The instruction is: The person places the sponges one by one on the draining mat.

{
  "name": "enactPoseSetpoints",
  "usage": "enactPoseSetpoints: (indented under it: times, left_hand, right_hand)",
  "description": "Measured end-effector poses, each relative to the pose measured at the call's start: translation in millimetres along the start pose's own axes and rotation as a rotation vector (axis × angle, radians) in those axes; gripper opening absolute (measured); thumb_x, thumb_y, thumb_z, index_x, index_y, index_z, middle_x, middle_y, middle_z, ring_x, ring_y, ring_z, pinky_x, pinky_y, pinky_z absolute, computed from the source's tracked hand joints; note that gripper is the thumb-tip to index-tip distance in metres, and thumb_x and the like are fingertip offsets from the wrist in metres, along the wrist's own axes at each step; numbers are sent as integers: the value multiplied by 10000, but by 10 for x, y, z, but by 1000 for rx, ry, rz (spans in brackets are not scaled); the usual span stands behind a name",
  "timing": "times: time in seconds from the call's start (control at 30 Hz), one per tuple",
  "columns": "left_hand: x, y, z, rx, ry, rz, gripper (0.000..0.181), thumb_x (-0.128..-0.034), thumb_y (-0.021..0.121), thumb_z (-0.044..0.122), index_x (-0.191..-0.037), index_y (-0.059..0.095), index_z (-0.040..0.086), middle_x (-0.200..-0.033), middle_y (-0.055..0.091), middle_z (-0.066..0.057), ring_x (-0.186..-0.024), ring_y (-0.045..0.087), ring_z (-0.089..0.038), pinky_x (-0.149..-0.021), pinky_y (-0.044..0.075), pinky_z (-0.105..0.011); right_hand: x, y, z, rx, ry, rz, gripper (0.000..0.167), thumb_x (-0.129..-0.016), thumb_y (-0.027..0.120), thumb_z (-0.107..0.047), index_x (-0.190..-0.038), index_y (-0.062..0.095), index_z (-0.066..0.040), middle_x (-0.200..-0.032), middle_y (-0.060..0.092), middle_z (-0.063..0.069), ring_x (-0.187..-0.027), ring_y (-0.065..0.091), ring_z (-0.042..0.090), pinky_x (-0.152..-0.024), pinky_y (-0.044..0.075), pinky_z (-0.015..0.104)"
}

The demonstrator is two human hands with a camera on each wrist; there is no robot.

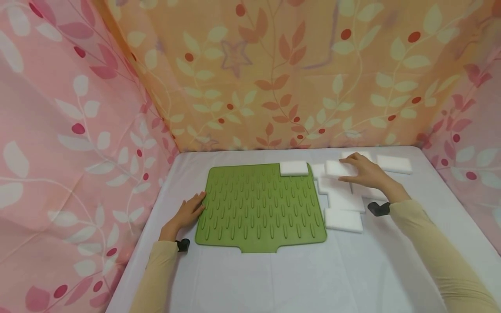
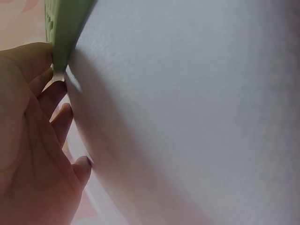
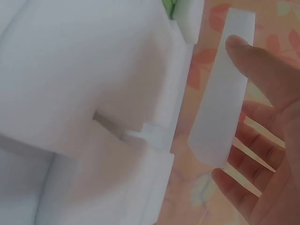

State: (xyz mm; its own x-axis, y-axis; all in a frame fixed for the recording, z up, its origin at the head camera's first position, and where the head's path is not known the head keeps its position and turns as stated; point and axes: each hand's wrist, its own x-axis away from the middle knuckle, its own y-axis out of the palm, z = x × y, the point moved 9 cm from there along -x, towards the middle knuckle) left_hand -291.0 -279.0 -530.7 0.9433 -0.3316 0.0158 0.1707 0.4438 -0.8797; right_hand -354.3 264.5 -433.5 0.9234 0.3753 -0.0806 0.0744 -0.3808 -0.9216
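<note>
A green ridged mat (image 1: 260, 208) lies on the white table, with one white block (image 1: 294, 168) on its back right corner. My left hand (image 1: 189, 212) rests at the mat's left edge, fingers loosely spread; in the left wrist view the hand (image 2: 37, 122) touches the green edge (image 2: 70, 33). Above the pile of white blocks (image 1: 344, 219) my right hand (image 1: 365, 171) pinches a white block (image 1: 339, 168). From the right wrist view, that block (image 3: 220, 98) sits between thumb and fingers of the hand (image 3: 267, 136), raised clear of the others.
Several white blocks overlap to the right of the mat, and another block (image 1: 394, 164) lies at the back right. Patterned cloth (image 1: 235, 87) hangs behind the white table (image 1: 305, 282) and along both sides. A black strap device is on each wrist.
</note>
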Motion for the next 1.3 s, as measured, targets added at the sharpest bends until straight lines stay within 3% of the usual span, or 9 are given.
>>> enactPoseSetpoints:
  times: [0.77,1.3]
  left_hand:
    - [-10,13,-14,8,-2,6,542,-980,464,210,-1462,269,54,-1487,285,-176,-1377,220,-387,-1044,68,-675]
    - [-4,18,-24,4,-11,-7,548,-986,447,223,-1469,248,54,-1498,262,-175,-1386,195,-384,-1046,57,-671]
  right_hand:
    - [-280,553,-603,-11,-180,0,654,-749,761,-375,-1287,551,-66,-1158,506,117,-1073,485,303,-816,445,501]
    - [-508,855,-1006,44,-228,18,670,-699,785,-437,-1240,597,-91,-1114,543,122,-1023,479,311,-840,411,482]
